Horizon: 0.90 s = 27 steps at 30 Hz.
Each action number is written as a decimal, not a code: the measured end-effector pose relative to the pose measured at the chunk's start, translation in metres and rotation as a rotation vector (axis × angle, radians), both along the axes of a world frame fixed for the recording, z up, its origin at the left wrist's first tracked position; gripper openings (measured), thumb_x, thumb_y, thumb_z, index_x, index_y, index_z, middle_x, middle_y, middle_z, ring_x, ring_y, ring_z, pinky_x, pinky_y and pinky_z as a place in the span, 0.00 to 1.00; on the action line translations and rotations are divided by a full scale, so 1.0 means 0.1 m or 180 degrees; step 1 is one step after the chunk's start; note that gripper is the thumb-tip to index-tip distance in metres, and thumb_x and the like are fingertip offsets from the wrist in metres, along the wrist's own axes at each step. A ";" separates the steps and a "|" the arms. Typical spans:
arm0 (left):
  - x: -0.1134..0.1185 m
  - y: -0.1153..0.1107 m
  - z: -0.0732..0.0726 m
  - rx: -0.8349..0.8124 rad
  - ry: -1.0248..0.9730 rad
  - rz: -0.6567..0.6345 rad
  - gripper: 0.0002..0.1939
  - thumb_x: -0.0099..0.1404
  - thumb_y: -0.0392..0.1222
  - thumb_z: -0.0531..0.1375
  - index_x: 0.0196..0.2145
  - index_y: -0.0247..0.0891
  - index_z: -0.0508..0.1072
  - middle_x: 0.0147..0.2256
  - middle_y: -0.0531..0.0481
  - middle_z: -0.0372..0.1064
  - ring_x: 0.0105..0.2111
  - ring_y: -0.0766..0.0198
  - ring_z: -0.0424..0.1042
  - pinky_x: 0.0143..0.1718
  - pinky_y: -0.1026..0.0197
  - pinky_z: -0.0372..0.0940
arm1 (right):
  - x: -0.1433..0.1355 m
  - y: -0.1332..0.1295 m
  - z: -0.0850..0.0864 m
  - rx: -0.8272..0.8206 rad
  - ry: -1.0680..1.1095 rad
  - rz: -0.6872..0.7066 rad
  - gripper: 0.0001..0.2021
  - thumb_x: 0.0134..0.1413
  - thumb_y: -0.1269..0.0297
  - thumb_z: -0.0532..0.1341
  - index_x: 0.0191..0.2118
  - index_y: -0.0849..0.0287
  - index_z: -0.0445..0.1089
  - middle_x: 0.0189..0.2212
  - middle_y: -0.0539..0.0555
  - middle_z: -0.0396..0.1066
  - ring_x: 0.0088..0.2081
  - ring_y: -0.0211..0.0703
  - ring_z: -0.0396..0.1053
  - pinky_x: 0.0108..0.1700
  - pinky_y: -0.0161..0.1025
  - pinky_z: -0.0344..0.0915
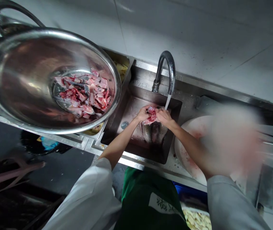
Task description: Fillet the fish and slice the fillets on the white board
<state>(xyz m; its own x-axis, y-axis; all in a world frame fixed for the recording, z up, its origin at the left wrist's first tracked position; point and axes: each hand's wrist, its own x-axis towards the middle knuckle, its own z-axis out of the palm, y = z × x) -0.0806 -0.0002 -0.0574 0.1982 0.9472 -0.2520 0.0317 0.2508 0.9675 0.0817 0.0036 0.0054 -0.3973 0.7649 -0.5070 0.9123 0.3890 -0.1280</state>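
Over the steel sink point(131, 105), my left hand point(143, 113) and my right hand point(163, 117) hold a fish point(148, 132) from both sides. Its red, raw inner flesh shows between my fingers, while the grey scaly skin hangs below them. Both hands are closed on it, with the fingertips partly hidden by the flesh. Water runs from the black curved faucet point(171, 68) right beside my right hand. To the left, a large steel bowl point(14, 118) holds cut pieces of raw fish point(86, 94).
Right of the sink lies a round white cutting board point(186, 127) with red stains. A blurred pale patch covers part of the view there. Below the counter's right side is a container of pale sliced food point(197, 218). A tiled wall point(146, 32) rises behind.
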 end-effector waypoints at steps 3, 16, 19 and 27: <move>-0.01 0.01 -0.04 0.0012 0.0034 0.0060 0.17 0.45 0.31 0.61 0.36 0.34 0.76 0.31 0.56 0.73 0.33 0.66 0.70 0.39 0.66 0.66 | 0.01 0.02 -0.03 -0.0010 -0.0084 -0.0011 0.21 0.71 0.76 0.49 0.61 0.71 0.70 0.55 0.73 0.77 0.63 0.59 0.71 0.59 0.48 0.69; 0.02 -0.09 -0.09 -0.0346 -0.0254 -0.0269 0.18 0.47 0.33 0.64 0.38 0.34 0.75 0.33 0.54 0.74 0.31 0.67 0.70 0.36 0.66 0.66 | 0.29 0.01 -0.43 0.0032 0.1042 -0.1561 0.15 0.69 0.65 0.55 0.34 0.59 0.77 0.31 0.59 0.79 0.41 0.51 0.79 0.42 0.37 0.67; 0.03 -0.11 -0.06 -0.0224 -0.0187 -0.0262 0.19 0.46 0.32 0.62 0.39 0.34 0.75 0.33 0.55 0.75 0.32 0.66 0.71 0.37 0.66 0.66 | 0.29 -0.02 -0.57 -0.0227 0.1905 -0.2294 0.14 0.63 0.61 0.61 0.25 0.57 0.70 0.22 0.54 0.70 0.32 0.46 0.74 0.35 0.35 0.66; -0.23 -0.15 -0.07 -0.0282 -0.0053 -0.0371 0.19 0.44 0.32 0.64 0.38 0.35 0.76 0.33 0.54 0.76 0.33 0.65 0.72 0.37 0.66 0.67 | 0.66 0.16 -0.63 -0.0733 0.3898 -0.3785 0.15 0.62 0.57 0.65 0.27 0.53 0.62 0.16 0.42 0.57 0.19 0.34 0.57 0.24 0.30 0.62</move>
<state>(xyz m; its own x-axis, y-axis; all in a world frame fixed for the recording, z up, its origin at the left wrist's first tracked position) -0.1040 -0.0155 -0.0641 0.3105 0.8917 -0.3294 0.0497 0.3308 0.9424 0.1477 0.0192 -0.0576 0.0799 0.8636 -0.4979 0.0002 -0.4995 -0.8663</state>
